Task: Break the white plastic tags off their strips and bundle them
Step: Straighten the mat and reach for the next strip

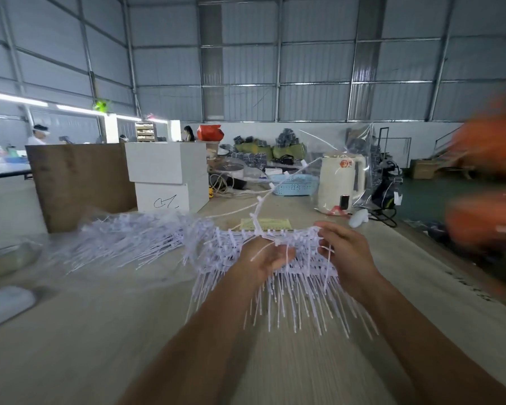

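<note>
A wide bunch of white plastic tags (301,290) is held up above the wooden table (100,331), its thin tails hanging toward me. My left hand (263,258) grips the bunch near its middle, fingers curled under the tag heads. My right hand (342,252) pinches the bunch's right end from above. A bare white strip (275,188) with a few stubs rises from the bunch and arcs toward the far right. A loose pile of white tags (135,238) lies on the table to the left, partly on clear plastic.
Behind the bunch lies a yellow notepad (266,223). Farther back stand a white kettle (339,182), a blue basket (295,185), stacked white boxes (167,176) and a brown board (76,182). A blurred orange shape (488,182) fills the right edge. A white object (3,305) lies at left.
</note>
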Tool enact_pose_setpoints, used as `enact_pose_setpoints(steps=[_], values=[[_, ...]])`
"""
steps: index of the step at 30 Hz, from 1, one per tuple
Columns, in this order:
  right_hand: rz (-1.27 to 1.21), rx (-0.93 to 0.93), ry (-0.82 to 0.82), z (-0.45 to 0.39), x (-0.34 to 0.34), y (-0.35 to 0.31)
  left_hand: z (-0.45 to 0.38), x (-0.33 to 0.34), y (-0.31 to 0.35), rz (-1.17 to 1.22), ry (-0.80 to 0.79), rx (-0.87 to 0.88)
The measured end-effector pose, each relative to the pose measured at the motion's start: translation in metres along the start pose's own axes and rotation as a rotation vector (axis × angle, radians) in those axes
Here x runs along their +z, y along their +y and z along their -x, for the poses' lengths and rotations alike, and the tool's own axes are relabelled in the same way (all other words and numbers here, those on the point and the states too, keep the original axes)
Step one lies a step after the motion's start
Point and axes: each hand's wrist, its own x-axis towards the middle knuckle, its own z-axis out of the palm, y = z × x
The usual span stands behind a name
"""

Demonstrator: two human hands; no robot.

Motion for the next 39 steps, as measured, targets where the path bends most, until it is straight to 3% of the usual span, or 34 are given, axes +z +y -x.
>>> enact_pose_setpoints(steps=[6, 13, 16, 18, 21, 24, 29, 32, 35, 37, 39], values=[[-0.276, 0.052, 0.023, 0.000, 0.001, -0.008, 0.006, 0.006, -0.006, -0.025, -0.057, -0.129], [-0.318, 0.081, -0.026, -0.003, -0.005, -0.011, 0.020, 0.009, 0.000, -0.070, -0.093, -0.114], [-0.175, 0.068, -0.027, -0.004, -0.011, -0.006, 0.029, 0.006, 0.008, -0.308, -0.111, -0.065], [-0.082, 0.059, -0.039, -0.005, -0.017, -0.006, 0.037, -0.005, 0.015, -0.593, -0.147, -0.025], [-0.058, 0.078, -0.026, -0.009, -0.025, -0.010, 0.055, -0.025, 0.028, -1.057, -0.305, -0.015], [-0.041, 0.111, -0.013, -0.012, -0.028, -0.012, 0.083, -0.034, 0.045, -1.346, -0.532, -0.068], [0.188, 0.096, -0.134, -0.010, -0.035, -0.012, 0.112, -0.019, 0.072, -1.509, -0.568, 0.021], [0.266, 0.114, -0.157, -0.015, -0.041, -0.011, 0.119, -0.013, 0.084, -1.286, -0.683, 0.012], [0.231, 0.224, -0.242, -0.016, -0.048, -0.003, 0.096, -0.015, 0.074, -1.180, -0.493, 0.296], [0.266, 0.265, -0.314, -0.015, -0.054, 0.003, 0.067, -0.017, 0.055, -1.345, -0.283, 0.546], [0.300, 0.240, -0.349, -0.013, -0.060, 0.008, 0.038, -0.020, 0.032, -1.483, -0.211, 0.632]])
